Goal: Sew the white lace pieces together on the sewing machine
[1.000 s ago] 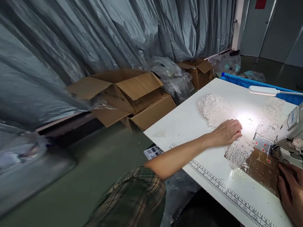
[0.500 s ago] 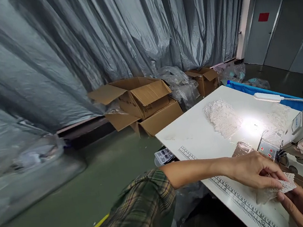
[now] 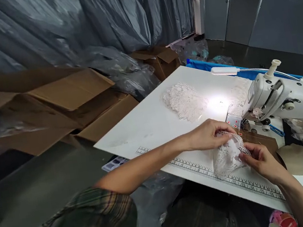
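My left hand (image 3: 209,134) pinches the upper edge of a white lace piece (image 3: 228,157) between thumb and fingers. On the lace's right edge, my right hand (image 3: 259,158) grips with thumb and forefinger. The lace hangs spread between both hands, over the ruler markings (image 3: 204,170) at the table's front edge. Behind my hands is the white sewing machine (image 3: 261,94), its needle area hard to make out. A heap of white lace (image 3: 185,101) lies farther back on the white table (image 3: 131,131), beside a bright light spot.
Open cardboard boxes (image 3: 71,89) and clear plastic bags (image 3: 122,65) are at the left and back. A lamp (image 3: 224,71) reaches over the table. Beige material (image 3: 301,160), pale fabric and blue snips (image 3: 276,130) lie at the right.
The view has swung right and down, showing more of the sewing machine. The lace, earlier bunched between my hands, is now more spread out and shows more of its surface.
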{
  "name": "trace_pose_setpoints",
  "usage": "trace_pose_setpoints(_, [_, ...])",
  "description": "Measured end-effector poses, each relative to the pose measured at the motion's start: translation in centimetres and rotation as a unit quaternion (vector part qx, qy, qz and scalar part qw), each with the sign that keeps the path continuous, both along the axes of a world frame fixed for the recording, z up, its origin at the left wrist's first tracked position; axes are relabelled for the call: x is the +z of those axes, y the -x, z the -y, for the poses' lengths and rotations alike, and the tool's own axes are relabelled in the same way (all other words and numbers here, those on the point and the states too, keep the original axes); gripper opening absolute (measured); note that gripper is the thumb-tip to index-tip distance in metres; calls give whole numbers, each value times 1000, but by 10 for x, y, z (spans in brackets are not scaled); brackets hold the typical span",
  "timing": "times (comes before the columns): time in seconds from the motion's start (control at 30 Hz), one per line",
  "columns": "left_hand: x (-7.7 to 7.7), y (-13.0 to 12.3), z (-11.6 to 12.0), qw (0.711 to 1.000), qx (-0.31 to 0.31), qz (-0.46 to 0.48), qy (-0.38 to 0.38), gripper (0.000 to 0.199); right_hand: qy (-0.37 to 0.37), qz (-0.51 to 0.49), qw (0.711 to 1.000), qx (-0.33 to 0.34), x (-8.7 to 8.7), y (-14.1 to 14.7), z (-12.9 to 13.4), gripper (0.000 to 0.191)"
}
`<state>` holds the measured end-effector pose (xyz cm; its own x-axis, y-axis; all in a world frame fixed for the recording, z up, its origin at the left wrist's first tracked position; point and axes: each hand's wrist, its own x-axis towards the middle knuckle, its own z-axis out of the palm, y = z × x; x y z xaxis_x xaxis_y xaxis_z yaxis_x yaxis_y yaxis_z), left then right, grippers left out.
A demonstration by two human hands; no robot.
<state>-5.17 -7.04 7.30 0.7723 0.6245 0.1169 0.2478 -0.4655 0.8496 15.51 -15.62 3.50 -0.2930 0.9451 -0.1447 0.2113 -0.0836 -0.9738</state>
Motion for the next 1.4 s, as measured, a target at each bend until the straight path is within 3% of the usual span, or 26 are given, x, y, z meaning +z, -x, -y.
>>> trace_pose_setpoints(0.1, [-4, 3, -21, 994, 42, -28, -93, 26, -36, 155, 984, -77, -7, -9, -13, 43])
trace_pose_setpoints(0.2, [-18, 2, -42, 958, 68, -82, -268, 26, -75, 306, 933, -171, -7, -15, -28, 32])
trace_pose_setpoints(0.27, [-31, -2, -51, 920, 67, -108, -370, 26, -75, 324, 926, -180, -5, -17, -34, 29])
trace_pose_setpoints(0.33, [-43, -8, -52, 900, 28, -98, -423, 22, -69, 318, 930, -169, -3, -17, -35, 33])
trace_pose_setpoints(0.43, [-60, -17, -46, 901, -75, -50, -425, 22, -70, 313, 931, -174, -2, -17, -31, 40])
trace_pose_setpoints(0.5, [-69, -21, -40, 897, -109, -43, -425, 27, -76, 309, 929, -191, -5, -15, -26, 40])
trace_pose_setpoints(0.67, [-79, -22, -36, 882, -81, -43, -462, 37, -144, 324, 912, -206, -16, -9, -14, 32])
trace_pose_setpoints(0.77, [-77, -26, -29, 884, -44, -11, -466, 29, -196, 344, 899, -188, -20, -4, -11, 28])
trace_pose_setpoints(0.87, [-76, -33, -17, 885, -44, 9, -463, 23, -218, 384, 883, -162, -21, -1, -10, 28])
trace_pose_setpoints(0.93, [-76, -37, -12, 894, -54, 2, -444, 19, -218, 395, 882, -137, -18, -2, -9, 28])
trace_pose_setpoints(1.07, [-79, -36, -15, 919, -67, -39, -387, 18, -179, 302, 934, -63, -4, -18, -11, 32])
trace_pose_setpoints(1.13, [-80, -34, -19, 921, -73, -41, -380, 15, -133, 287, 947, -58, 3, -29, -15, 36])
trace_pose_setpoints(1.27, [-81, -31, -23, 917, -87, -11, -388, 21, -92, 319, 940, -81, 4, -46, -26, 36])
trace_pose_setpoints(1.4, [-78, -28, -22, 922, -70, -3, -382, 23, -112, 334, 926, -138, -12, -44, -29, 37])
